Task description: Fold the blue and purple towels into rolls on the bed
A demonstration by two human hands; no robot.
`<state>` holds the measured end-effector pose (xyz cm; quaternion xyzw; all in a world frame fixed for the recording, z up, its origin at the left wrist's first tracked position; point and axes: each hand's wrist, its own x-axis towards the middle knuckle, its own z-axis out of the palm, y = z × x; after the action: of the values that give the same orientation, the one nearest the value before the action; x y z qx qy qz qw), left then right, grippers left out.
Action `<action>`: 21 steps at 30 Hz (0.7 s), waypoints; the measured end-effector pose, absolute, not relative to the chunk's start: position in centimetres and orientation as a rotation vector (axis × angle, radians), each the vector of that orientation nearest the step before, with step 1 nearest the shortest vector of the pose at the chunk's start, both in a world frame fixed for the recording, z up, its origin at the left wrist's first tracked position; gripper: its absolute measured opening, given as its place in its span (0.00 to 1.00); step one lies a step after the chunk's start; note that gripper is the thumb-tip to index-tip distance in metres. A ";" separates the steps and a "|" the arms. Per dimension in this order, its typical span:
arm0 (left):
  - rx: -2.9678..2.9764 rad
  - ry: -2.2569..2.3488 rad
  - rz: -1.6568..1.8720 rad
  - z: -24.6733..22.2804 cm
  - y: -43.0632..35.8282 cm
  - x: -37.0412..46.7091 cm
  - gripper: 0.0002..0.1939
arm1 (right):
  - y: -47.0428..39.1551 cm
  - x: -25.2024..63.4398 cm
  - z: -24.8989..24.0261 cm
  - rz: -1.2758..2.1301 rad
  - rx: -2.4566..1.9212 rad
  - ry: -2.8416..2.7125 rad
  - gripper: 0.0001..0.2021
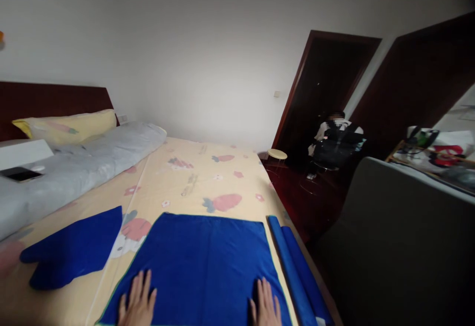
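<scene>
A blue cloth (208,261) lies spread out on the bed, its near edge cut off by the bottom of the view. My left hand (138,300) rests flat on its left side, fingers stretched and slightly apart. On the right side of the same cloth lies my right hand (265,303), also flat with fingers extended. Neither hand grips anything. To the left is another blue cloth (76,249), irregular in outline. Two long, narrow blue cloth rolls (291,266) lie side by side along the bed's right edge, just right of my right hand.
The bed sheet (193,182) has a strawberry pattern. A grey folded quilt (100,153), a yellow pillow (74,127) and a phone (21,173) are at the left. Beyond the bed's right edge stand a stool (277,154), a dark panel (401,247) and a seated person (336,140).
</scene>
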<state>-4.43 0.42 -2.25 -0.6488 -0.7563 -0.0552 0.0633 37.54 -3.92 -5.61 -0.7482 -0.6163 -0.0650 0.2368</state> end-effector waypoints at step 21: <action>-2.197 -1.914 -0.391 -2.2 6.3 -1.9 0.28 | 2.7 34.5 -4.0 -0.165 -1.819 -1.973 0.26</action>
<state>-1.89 6.28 -2.18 -0.7435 -0.6477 -0.1323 0.1004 34.51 2.73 -4.04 -0.6591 -0.7152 -0.0598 0.2246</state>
